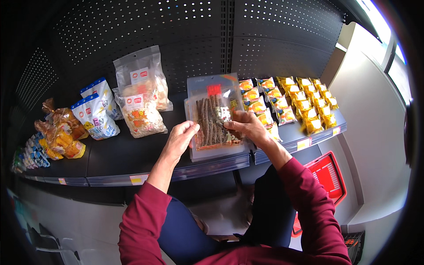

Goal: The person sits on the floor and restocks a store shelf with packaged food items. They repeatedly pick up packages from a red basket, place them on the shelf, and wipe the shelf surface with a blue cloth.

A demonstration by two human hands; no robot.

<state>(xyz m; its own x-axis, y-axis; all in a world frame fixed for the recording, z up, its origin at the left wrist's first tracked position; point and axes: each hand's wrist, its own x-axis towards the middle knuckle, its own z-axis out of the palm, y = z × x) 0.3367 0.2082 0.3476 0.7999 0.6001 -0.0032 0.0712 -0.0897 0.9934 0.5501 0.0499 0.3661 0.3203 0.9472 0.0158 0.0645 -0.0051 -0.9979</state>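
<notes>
In front of me is a clear plastic pouch of dark brown stick-shaped snacks (208, 124), with a red patch near its top and pale lettering on its right half. My left hand (177, 140) pinches its left edge between thumb and fingers. My right hand (251, 127) grips the right side, thumb on the front, covering part of the lettering. Directly behind and beneath it, further translucent pouches (197, 86) show at the edges; how many is hidden. All of this is at the front of a dark shelf (132, 155).
Left of my hands stand clear bags of pale snacks (145, 121), white-and-blue bags (96, 121) and bagged bread (63, 137). Small orange-printed packets (273, 96) and gold packets (313, 124) form rows on the right. A red plastic basket (329, 180) is below the shelf's right end. Perforated panels (192, 49) rise behind.
</notes>
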